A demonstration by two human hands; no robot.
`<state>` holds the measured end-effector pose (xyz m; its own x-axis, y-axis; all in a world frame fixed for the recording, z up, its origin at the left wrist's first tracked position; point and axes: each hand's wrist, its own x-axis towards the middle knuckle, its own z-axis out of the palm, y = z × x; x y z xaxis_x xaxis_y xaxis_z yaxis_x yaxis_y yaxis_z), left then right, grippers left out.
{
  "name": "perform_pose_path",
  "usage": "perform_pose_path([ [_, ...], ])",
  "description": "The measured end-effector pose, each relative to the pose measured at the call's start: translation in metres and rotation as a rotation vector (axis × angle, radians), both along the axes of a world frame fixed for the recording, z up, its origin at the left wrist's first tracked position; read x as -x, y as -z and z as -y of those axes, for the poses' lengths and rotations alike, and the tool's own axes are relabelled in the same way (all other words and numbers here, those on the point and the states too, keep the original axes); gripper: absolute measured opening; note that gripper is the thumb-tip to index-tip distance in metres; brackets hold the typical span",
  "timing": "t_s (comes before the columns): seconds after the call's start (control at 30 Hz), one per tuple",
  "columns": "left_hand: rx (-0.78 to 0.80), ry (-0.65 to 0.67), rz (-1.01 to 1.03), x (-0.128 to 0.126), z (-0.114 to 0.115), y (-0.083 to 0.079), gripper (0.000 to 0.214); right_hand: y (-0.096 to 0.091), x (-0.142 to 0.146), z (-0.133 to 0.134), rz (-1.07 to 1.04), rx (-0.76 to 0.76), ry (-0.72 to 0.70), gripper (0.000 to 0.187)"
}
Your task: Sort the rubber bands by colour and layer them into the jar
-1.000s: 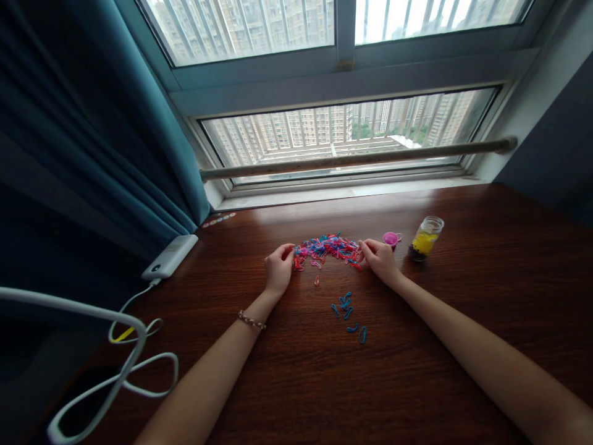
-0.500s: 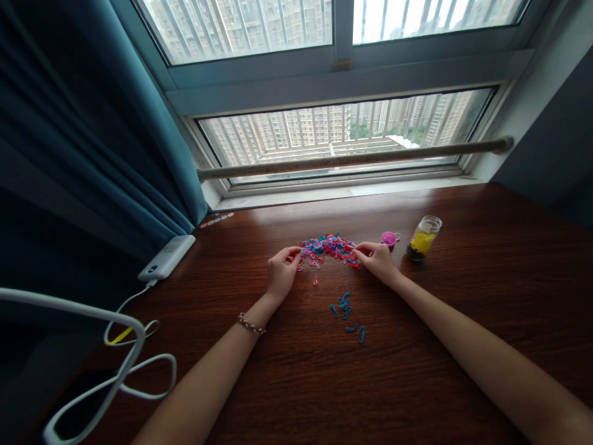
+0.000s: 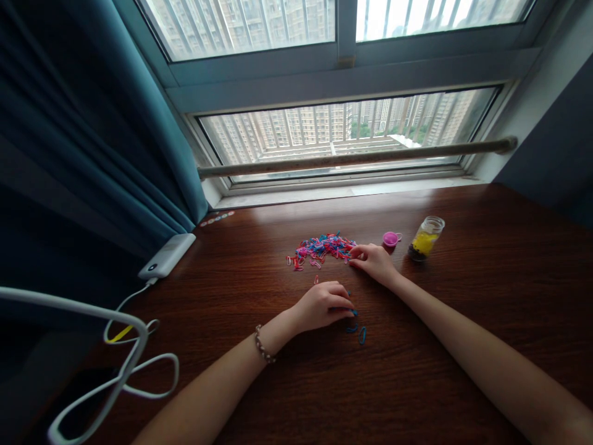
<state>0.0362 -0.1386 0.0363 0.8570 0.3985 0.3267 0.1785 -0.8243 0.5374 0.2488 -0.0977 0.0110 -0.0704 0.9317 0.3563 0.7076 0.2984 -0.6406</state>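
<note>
A heap of small pink, red and blue rubber bands (image 3: 322,248) lies on the dark wooden table (image 3: 417,346). Nearer to me is a small group of blue bands (image 3: 359,331). My left hand (image 3: 323,306) rests over that blue group with its fingers curled and pinched at the bands; what is in the pinch is too small to name. My right hand (image 3: 374,259) sits at the right edge of the heap, fingers bent and pinching at the bands there. A single pink band (image 3: 316,280) lies between heap and left hand.
A small glass jar (image 3: 426,238) with yellow and dark contents stands to the right, a pink lid (image 3: 390,238) beside it. A white power bank (image 3: 168,255) with looping white cable (image 3: 139,364) lies at the left by a teal curtain (image 3: 92,142). Window sill (image 3: 343,191) behind.
My left hand left the left edge of the heap and came toward me and to the right, onto the blue bands. My right hand stayed at the heap's right edge.
</note>
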Motion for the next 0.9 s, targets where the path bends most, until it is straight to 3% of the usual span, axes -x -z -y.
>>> perform_pose_path([
  [0.13,0.069,-0.165,0.045,0.008,-0.012,-0.004,0.024,-0.001,0.003,0.001,-0.053,0.005,-0.022,0.018],
  [0.23,0.089,-0.475,0.144,0.022,-0.033,-0.002,0.023,-0.004,0.006,0.002,-0.157,-0.074,0.021,0.017],
  [0.33,-0.018,-0.873,0.235,0.041,-0.06,0.005,0.02,-0.01,0.01,0.005,-0.293,-0.108,0.026,0.016],
  [0.4,-0.088,-0.989,0.198,0.053,-0.076,0.012,0.017,-0.016,0.013,0.008,-0.419,-0.048,-0.055,0.017],
  [0.5,-0.103,-1.044,0.075,0.064,-0.09,0.02,0.013,-0.026,0.02,0.018,-0.556,0.177,-0.326,0.023],
  [0.57,-0.084,-1.034,0.019,0.067,-0.092,0.023,0.013,-0.032,0.025,0.025,-0.528,0.329,-0.522,0.026],
  [0.63,-0.074,-1.021,0.001,0.066,-0.092,0.025,0.012,-0.036,0.028,0.031,-0.448,0.386,-0.619,0.026],
  [0.7,-0.065,-1.012,0.0,0.064,-0.089,0.024,0.015,-0.035,0.029,0.031,-0.366,0.313,-0.56,0.026],
  [0.83,-0.044,-0.977,-0.019,0.061,-0.086,0.02,0.025,-0.022,0.021,0.019,-0.224,-0.006,-0.162,0.024],
  [0.9,-0.056,-0.967,-0.04,0.059,-0.084,0.019,0.03,-0.014,0.015,0.011,-0.19,-0.083,-0.031,0.024],
])
